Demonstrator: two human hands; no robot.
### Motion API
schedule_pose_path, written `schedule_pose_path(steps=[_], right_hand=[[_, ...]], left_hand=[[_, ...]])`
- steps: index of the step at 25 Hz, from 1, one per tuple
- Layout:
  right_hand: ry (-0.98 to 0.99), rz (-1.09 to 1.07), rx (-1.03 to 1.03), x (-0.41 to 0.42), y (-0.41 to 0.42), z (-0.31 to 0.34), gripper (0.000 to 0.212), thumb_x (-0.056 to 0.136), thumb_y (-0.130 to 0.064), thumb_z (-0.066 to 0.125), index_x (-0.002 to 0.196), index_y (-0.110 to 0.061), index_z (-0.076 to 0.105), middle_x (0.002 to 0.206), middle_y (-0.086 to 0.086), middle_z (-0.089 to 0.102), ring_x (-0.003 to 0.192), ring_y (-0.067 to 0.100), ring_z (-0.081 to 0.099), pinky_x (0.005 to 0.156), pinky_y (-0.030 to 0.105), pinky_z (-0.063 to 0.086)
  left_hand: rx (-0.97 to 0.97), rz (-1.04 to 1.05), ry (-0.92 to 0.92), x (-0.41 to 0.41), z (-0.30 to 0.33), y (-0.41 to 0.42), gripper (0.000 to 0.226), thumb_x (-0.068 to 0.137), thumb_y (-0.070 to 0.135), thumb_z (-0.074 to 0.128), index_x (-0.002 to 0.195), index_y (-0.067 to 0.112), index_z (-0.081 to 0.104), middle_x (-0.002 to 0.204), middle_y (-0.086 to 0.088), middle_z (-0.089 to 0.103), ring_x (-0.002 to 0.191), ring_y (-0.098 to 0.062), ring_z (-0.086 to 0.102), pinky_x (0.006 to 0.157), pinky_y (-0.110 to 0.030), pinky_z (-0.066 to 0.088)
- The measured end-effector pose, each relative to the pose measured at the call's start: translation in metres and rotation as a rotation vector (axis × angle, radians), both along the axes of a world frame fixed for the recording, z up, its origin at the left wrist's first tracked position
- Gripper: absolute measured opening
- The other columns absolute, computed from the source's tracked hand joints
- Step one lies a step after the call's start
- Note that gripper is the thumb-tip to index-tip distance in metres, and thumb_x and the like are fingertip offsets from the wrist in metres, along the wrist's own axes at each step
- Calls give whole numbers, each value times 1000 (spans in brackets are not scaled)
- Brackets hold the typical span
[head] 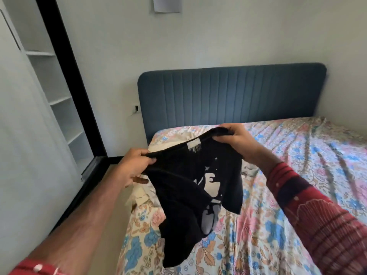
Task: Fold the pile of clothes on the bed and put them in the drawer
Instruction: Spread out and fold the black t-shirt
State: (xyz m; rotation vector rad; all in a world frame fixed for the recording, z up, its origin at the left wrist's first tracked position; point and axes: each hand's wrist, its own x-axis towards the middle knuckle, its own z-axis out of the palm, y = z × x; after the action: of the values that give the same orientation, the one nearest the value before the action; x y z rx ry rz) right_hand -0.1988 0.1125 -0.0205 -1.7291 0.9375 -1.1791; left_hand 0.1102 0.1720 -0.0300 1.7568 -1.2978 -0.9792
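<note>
Both hands, left hand (pixel 132 167) and right hand (pixel 237 140), pinch your black shirt (pixel 190 187) by its neckline; its bunched, twisted body could fold crooked on the bed (pixel 297 175).

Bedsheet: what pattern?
Floral: blue, pink and orange flowers on a pale ground, seen on the bedsheet in the head view.
</note>
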Motion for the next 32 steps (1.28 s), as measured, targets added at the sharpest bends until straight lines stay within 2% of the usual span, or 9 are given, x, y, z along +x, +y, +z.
schedule_pose_path(steps=[3,8,13,16,19,23,25,30,32], right_hand=[[7,-17,7,-8,-2,27,16,93,0,68,105,-4,78,97,18,77,84,28,75,78,37,62],[-103,80,116,-19,12,42,19,97,-4,63,112,2,73,110,22,75,100,34,73,91,43,59],[-236,201,236,15,36,47,35,89,-3,66,122,7,66,105,19,73,92,27,73,86,36,62],[-118,318,204,54,45,39,43,90,4,66,133,-2,64,105,10,75,102,21,72,94,29,57],[136,380,66,77,39,42,21,90,3,70,111,2,73,104,16,75,99,22,71,95,34,56],[399,-177,-199,88,26,53,10,83,-31,84,78,-26,77,72,-8,72,75,4,67,70,27,53],[298,-352,-220,95,23,55,14,78,-39,86,76,-28,77,71,-9,72,77,6,70,67,25,52],[50,5,80,95,35,70,26,81,-19,87,106,-15,81,96,7,80,96,22,76,89,42,62],[125,93,33,83,41,83,39,83,-9,84,121,-15,76,103,5,79,96,13,74,85,29,61]], left_hand=[[-76,15,-342,23,13,-3,21,91,1,66,92,20,75,94,-11,73,88,-28,70,69,-37,60],[-177,-42,339,22,28,4,22,103,9,53,118,1,67,104,-16,71,101,-32,65,96,-47,51],[-333,175,-139,-13,17,-1,11,93,39,65,95,33,75,90,1,75,93,-28,69,87,-46,58],[-376,-17,219,-49,31,9,13,96,17,67,98,20,79,85,2,76,80,-18,71,69,-31,58],[-468,-169,369,-64,43,9,26,97,3,61,96,22,79,98,-6,77,99,-29,72,89,-44,59],[-609,194,111,-57,39,18,10,93,33,70,99,25,67,95,2,71,92,-17,70,83,-41,60],[-541,124,32,-68,37,29,33,81,47,80,93,20,65,87,1,73,77,-18,73,70,-38,62],[-463,93,356,-86,34,28,43,74,30,91,107,19,65,97,2,75,87,-14,74,76,-34,63],[-531,153,395,-84,35,24,24,86,26,81,107,26,68,101,7,74,91,-9,71,81,-30,58]])
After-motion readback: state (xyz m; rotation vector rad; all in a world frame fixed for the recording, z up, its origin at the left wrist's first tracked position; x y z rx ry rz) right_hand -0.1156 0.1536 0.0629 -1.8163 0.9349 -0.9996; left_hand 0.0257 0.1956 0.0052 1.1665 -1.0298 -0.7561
